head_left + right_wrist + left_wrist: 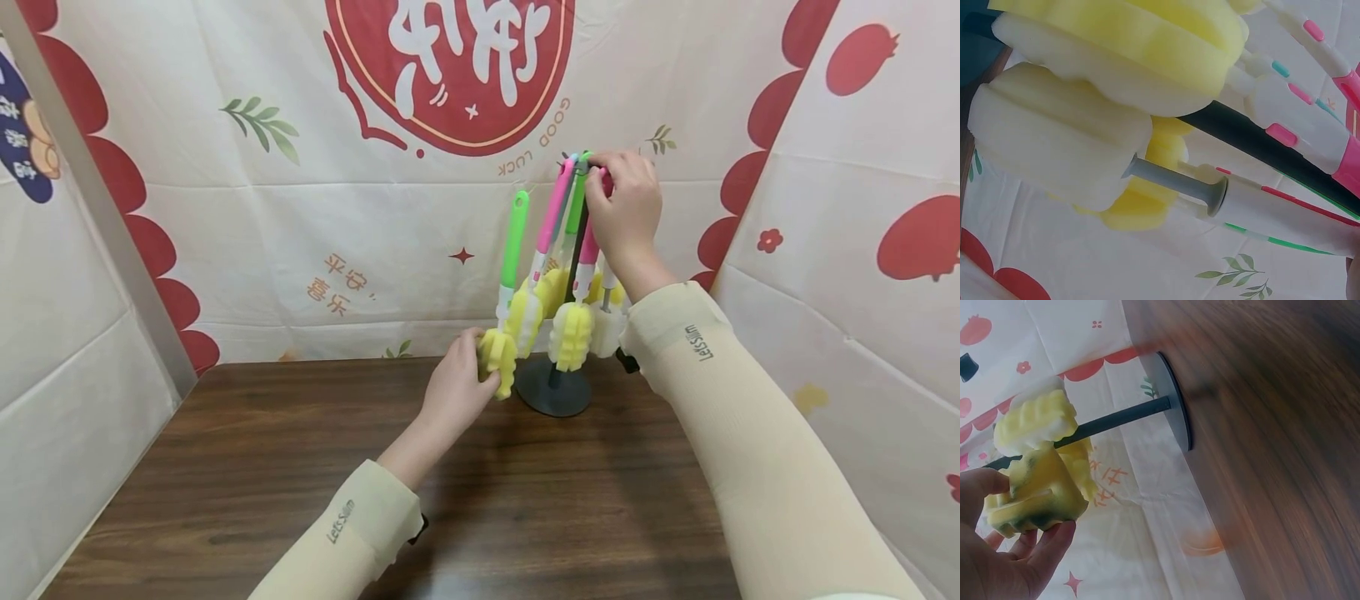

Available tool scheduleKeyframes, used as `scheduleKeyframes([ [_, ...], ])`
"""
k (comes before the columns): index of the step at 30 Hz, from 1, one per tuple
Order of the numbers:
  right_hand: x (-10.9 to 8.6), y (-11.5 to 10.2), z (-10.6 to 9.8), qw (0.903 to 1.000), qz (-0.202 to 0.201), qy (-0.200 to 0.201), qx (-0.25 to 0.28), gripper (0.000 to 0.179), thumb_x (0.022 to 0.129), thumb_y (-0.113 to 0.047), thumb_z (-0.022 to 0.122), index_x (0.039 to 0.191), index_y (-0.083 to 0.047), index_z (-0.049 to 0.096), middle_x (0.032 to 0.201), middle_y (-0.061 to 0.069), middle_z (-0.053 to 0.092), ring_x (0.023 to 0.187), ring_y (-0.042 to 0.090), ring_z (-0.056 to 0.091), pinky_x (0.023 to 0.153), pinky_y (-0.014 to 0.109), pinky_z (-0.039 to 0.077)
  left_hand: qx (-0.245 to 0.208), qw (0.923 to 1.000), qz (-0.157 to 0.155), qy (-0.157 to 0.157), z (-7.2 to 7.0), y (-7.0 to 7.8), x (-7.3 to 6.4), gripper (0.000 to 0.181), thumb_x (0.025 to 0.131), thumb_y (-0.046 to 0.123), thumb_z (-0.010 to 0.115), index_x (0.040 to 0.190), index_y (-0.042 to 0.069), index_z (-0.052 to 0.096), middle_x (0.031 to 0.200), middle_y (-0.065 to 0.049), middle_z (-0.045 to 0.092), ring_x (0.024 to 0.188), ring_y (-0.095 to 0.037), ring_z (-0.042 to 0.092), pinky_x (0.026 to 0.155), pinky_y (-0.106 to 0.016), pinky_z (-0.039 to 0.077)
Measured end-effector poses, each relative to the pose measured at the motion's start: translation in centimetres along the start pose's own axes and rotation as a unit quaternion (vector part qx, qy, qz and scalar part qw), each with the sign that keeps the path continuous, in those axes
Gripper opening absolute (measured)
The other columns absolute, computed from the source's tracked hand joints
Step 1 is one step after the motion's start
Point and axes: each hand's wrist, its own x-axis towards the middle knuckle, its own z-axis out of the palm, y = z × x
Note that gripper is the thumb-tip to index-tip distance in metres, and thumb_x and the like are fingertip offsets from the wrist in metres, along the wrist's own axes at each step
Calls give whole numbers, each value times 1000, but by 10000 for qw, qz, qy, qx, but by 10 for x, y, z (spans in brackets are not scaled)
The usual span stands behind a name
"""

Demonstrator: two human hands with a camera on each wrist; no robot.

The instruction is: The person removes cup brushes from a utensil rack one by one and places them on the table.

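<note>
In the head view my left hand (pixel 457 383) grips the yellow sponge head (pixel 498 362) of a bottle brush, whose green handle (pixel 514 242) points upward, its top free of the hooks. Dark patches mark that sponge (pixel 1041 490) in the left wrist view. Just right of it stands a dark brush stand (pixel 555 392) with a round base, hung with several sponge brushes. My right hand (pixel 630 200) is at the stand's top, fingers curled around the hooks beside a pink handle (pixel 590 246); the exact contact is partly hidden. A white sponge brush (pixel 1060 134) hangs below the right hand.
The stand is on a dark wooden table (pixel 300 467), near its back edge. Behind it hangs a printed cloth (pixel 247 225) with red and white patterns, and more cloth closes off both sides.
</note>
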Motion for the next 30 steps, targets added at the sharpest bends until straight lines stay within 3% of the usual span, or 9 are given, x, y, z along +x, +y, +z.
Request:
scheduleKeyframes([
  [9, -2, -3, -3, 10000, 11, 42, 1, 36, 98, -24, 44, 113, -5, 70, 112, 9, 64, 108, 23, 50, 92, 33, 41, 35, 9997, -202, -91, -9, -9, -5, 55, 86, 17, 70, 133, 3, 45, 118, -14, 57, 96, -23, 58, 81, -40, 51],
  [15, -3, -5, -4, 10000, -22, 93, 1, 35, 98, -23, 44, 113, -5, 70, 113, 9, 64, 109, 23, 51, 92, 33, 41, 103, 9998, -186, 22, -21, -16, -8, 55, 85, 15, 71, 131, 3, 46, 115, -15, 58, 97, -25, 59, 80, -42, 51],
  [23, -5, -6, -5, 9999, 53, 100, 5, 36, 98, -25, 43, 114, -7, 70, 114, 6, 64, 109, 21, 51, 93, 32, 42, 171, 9991, -389, 69, -35, -25, -11, 53, 84, 17, 71, 131, 6, 49, 117, -12, 59, 100, -24, 58, 80, -43, 50],
  [30, -4, -6, -4, 9999, 70, 123, 56, 37, 98, -26, 44, 113, -7, 70, 114, 6, 64, 108, 21, 51, 91, 32, 42, 422, 9979, -497, 47, -42, -30, -17, 55, 83, 17, 72, 133, 8, 50, 117, -12, 59, 98, -24, 60, 77, -43, 52],
])
